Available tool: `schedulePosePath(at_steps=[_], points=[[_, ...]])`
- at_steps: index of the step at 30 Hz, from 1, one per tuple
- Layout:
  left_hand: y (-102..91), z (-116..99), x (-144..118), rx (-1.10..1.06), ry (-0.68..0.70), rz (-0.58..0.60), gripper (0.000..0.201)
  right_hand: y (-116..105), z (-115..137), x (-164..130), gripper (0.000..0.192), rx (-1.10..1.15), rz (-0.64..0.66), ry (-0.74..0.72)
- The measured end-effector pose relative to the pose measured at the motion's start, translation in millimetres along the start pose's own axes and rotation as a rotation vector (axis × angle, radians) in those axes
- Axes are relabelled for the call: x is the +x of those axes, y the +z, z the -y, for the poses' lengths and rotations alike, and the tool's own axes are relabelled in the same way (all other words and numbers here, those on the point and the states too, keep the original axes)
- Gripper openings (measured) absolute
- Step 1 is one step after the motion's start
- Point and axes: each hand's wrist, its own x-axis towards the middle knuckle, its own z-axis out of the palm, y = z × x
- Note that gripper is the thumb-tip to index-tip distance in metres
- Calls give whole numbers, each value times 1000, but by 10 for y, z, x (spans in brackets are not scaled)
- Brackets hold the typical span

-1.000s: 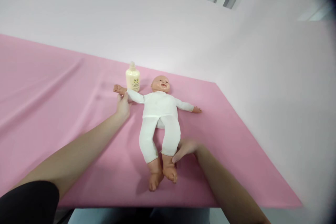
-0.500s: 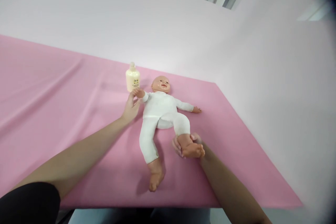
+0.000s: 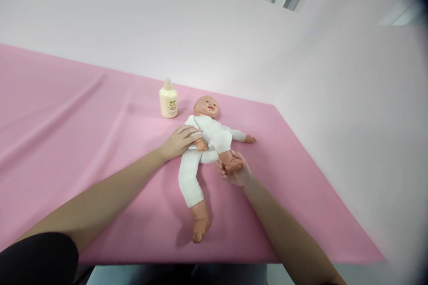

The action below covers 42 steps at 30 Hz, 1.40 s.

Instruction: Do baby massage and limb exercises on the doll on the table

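- Here my left hand presses the doll's arm across its chest, fingers loosely curled.
- My right hand cups its foot; the palm is hidden.
- The doll lies on the pink cloth, near a bottle.

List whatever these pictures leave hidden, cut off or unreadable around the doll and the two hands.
- Head view: the label on the bottle is too small to read.
- The doll hides its own back and the pink cloth under it.
- The right hand is partly covered by the doll's foot; its palm is unseen.
- The left hand shows only its back; its grip on the doll's arm is unclear.
- The right edge is blurred and dark.
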Motion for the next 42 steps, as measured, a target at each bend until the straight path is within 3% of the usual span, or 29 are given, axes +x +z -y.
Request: schedulePosePath(at_steps=[11,14,17,21,25,29,32,35,42], points=[[-9,11,-5,2,50,7,33,-3,-9,24,44,-13,-107,3],[-24,-5,-5,-51,-20,10,32,0,-12,29,45,-36,-95,-6],[-41,-10,-18,-118,-160,-31,33,10,-31,13,45,-131,29,-58],[-18,67,-61,-292,-431,-253,38,-5,-87,-53,45,-331,225,-135],[31,234,-92,-583,-702,-537,41,-3,-89,-142,48,-465,293,129],[47,386,-103,-744,-896,-755,40,172,1,-196,43,-713,340,399],[56,450,-117,-846,-1071,-885,27,297,41,-199,45,-791,322,462],[67,480,-134,-921,-1198,-972,15,305,27,-182,45,-809,325,477],[106,532,-171,-921,-1202,-972,17,255,31,-190,41,-821,402,436]])
